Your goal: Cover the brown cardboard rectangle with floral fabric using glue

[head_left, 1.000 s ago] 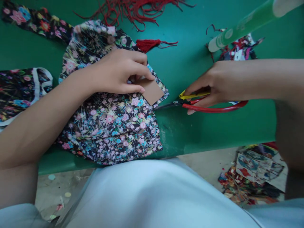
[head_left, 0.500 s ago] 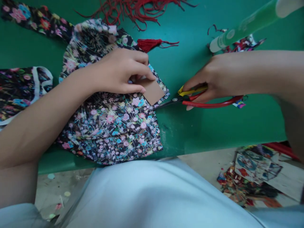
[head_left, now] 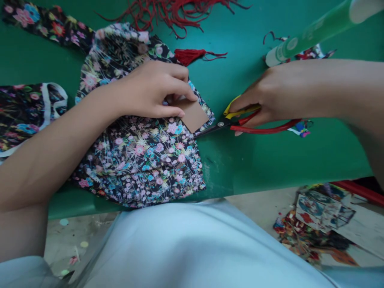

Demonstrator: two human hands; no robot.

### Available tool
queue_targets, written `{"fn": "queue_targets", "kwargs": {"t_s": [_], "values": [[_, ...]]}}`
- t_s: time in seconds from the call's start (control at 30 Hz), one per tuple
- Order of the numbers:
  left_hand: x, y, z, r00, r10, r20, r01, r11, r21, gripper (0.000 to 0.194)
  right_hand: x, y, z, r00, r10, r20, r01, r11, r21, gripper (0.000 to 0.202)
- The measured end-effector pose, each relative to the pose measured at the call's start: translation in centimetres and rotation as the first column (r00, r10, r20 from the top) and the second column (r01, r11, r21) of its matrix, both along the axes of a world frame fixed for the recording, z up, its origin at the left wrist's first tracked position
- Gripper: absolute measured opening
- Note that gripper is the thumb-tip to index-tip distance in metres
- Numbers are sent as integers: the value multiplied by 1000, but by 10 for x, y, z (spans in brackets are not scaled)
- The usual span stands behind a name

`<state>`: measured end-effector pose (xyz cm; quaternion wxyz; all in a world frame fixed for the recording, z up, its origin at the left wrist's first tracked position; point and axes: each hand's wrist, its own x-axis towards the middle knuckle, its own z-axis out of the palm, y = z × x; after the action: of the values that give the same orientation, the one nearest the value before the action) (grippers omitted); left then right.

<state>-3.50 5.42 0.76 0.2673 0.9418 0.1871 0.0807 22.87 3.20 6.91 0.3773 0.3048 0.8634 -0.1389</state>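
My left hand (head_left: 162,86) pinches a small brown cardboard piece (head_left: 195,116) and presses it on the dark floral fabric (head_left: 150,160). Its thumb lies along the card's left side, with the fingertips at the upper edge. My right hand (head_left: 261,96) is wrapped round the handles of scissors (head_left: 265,129), which are red with a yellow wrapping on one side. The dark blades point left, their tips at the fabric's edge just below the card. How far apart the blades are is hard to make out.
A red tassel (head_left: 190,56) lies beyond the fabric, near a heap of red cords (head_left: 171,14). A green-and-white tube (head_left: 309,38) slants at the upper right. More floral cloth with white trim (head_left: 46,104) lies left. Scraps and papers (head_left: 312,212) are below the green table (head_left: 288,160).
My right hand has tilted slightly, and the scissors' handles have shifted a little up and left. My left hand, the card and the fabric stay almost where they were.
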Motion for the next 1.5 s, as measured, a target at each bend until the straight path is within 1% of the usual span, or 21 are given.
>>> {"fn": "queue_targets", "kwargs": {"t_s": [0.07, 0.17, 0.23, 0.37, 0.47, 0.57, 0.63, 0.67, 0.8, 1.03, 1.1, 1.17, 1.23, 1.37, 1.5], "values": [[0, 0, 1, 1000, 5, -16, -5, 1000, -7, 41, 1, 2, 0, 999, 29, 13, -29, 1000, 4, 91], [0, 0, 1, 1000, 7, -25, -7, 1000, -2, 41, 3, 4, 0, 996, 71, 61, -73, 997, 27, 75], [0, 0, 1, 1000, 6, -30, -6, 1000, 10, 40, 4, 4, -2, 995, 79, 52, -81, 996, 32, 66], [0, 0, 2, 999, -15, -34, 17, 999, 45, 42, 7, 3, -3, 997, 76, 15, -76, 997, 22, 65], [1, 0, 2, 998, -38, -41, 41, 997, 64, 44, 9, 3, -4, 992, 123, -17, -121, 991, 60, 63], [1, 0, 2, 998, -39, -43, 42, 997, 69, 44, 11, 2, -5, 985, 171, -7, -170, 981, 98, 46], [1, 0, 2, 999, -37, -35, 39, 996, 75, 44, 10, 1, -5, 988, 154, 23, -155, 982, 112, 37], [0, 0, 2, 999, -35, -30, 38, 996, 78, 44, 9, 0, -5, 990, 134, 36, -137, 984, 112, 36], [0, 0, 2, 999, -40, -14, 41, 996, 80, 45, 6, -5, -2, 996, 64, 58, -69, 992, 103, 39], [1, 0, 1, 999, -30, -28, 32, 996, 89, 44, 6, -17, 5, 993, 38, 108, -53, 989, 136, 35], [1, 0, 0, 999, -32, -14, 33, 995, 94, 44, 8, -23, 6, 991, 38, 125, -53, 991, 122, 30], [0, 0, 0, 999, -36, -8, 36, 995, 93, 44, 9, -31, 6, 991, 30, 128, -45, 993, 114, 31], [0, 0, 0, 999, -36, -11, 37, 995, 95, 44, 11, -41, 5, 994, 6, 110, -23, 987, 156, 37], [-1, 0, 0, 999, -38, -16, 39, 994, 104, 46, 13, -63, 2, 997, -29, 73, 7, 958, 287, 40], [0, 0, 0, 999, -28, -30, 31, 996, 88, 45, 11, -84, 3, 992, -93, 90, 57, 938, 342, 42]]}}
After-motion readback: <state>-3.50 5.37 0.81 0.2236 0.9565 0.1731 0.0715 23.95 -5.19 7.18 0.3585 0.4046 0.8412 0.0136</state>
